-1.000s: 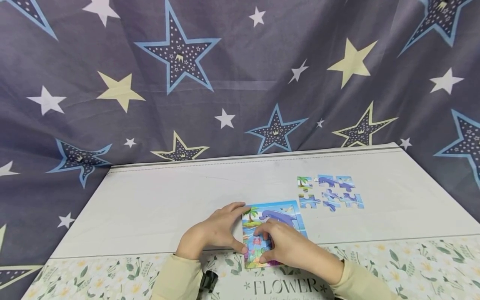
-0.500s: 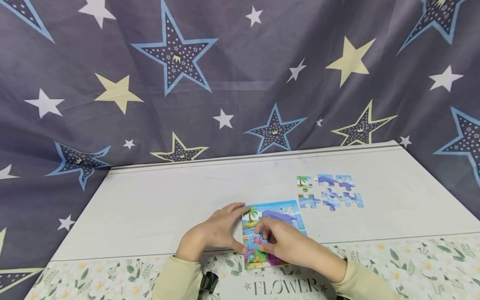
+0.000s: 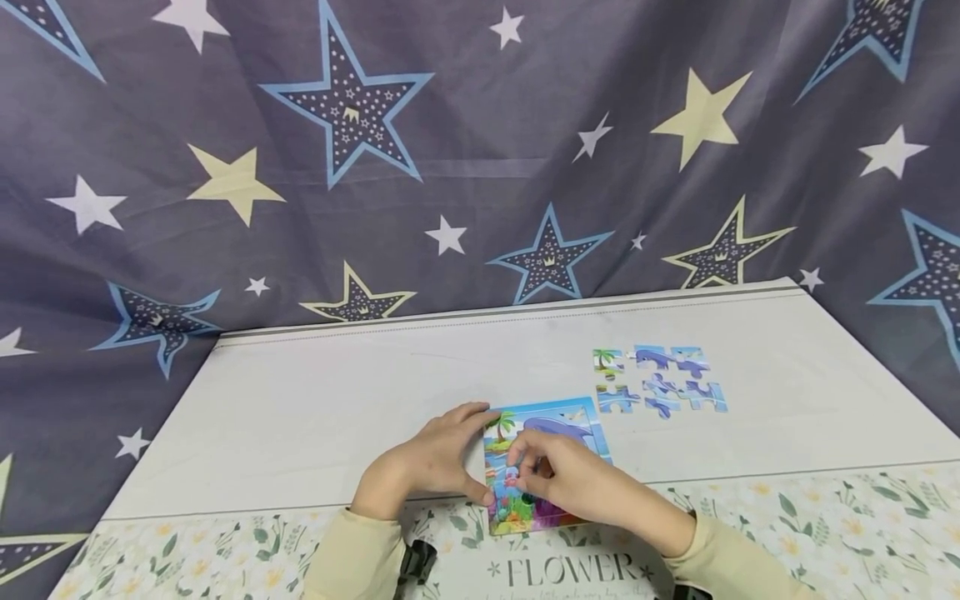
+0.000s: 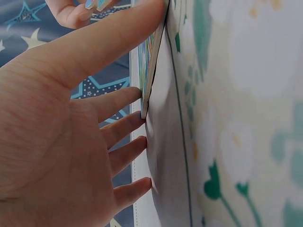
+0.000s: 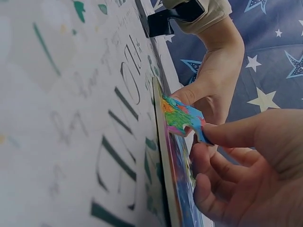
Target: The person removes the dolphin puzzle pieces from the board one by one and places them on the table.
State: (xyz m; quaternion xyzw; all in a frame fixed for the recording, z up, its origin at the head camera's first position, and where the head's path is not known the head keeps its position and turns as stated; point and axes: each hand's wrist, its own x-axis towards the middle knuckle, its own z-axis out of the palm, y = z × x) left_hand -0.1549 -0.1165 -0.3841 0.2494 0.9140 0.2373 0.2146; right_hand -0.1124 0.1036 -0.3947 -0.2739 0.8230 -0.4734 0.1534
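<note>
Jigsaw board [image 3: 543, 406]: had six pieces [image 3: 662, 387] loose at two o'clock, coral piece [image 5: 182, 116] pinched by right hand [image 3: 573, 479], spread left hand [image 3: 435, 457] at nine

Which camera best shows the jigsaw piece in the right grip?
The right wrist view: the jigsaw piece appears large, its notch and multicoloured print plain, in the right grip. The head view shows it small, blending into the print of the puzzle board; the left wrist view catches what looks like a sliver, at the frame's top.

Head view: from above, forward and down on the table [image 3: 337, 408]; wrist views: close, low, rolled sideways; all share the board [image 3: 602, 437]
</note>
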